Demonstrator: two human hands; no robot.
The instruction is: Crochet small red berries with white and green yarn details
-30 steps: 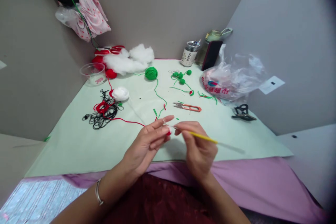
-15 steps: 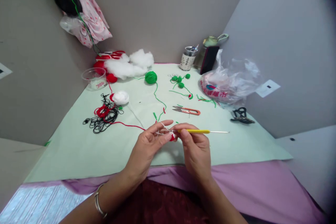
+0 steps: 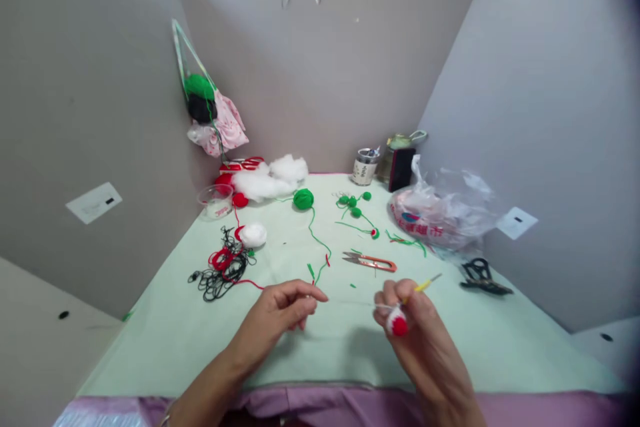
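Observation:
My right hand (image 3: 417, 320) is closed round a yellow-handled crochet hook (image 3: 424, 285), whose metal end points up to the right. A small red and white crocheted piece (image 3: 399, 322) hangs at the same hand's fingers. From it a thin white yarn strand (image 3: 357, 302) stretches left to my left hand (image 3: 285, 313). The left fingers are curled together around the strand, thumb under the index finger; the exact grip is partly hidden. A white yarn ball (image 3: 253, 235) lies farther back on the left.
Orange thread snips (image 3: 373, 261) lie beyond the hands. Farther back are a green yarn ball (image 3: 303, 199), small green crocheted balls (image 3: 355, 212) and white stuffing (image 3: 265, 185). Tangled black cord (image 3: 213, 283) lies left; a plastic bag (image 3: 440, 213) and black clip (image 3: 483, 278) lie right.
My hands have moved apart. The right hand has carried the hook and crocheted piece to the right, drawing out white yarn between the hands. The view has tilted up.

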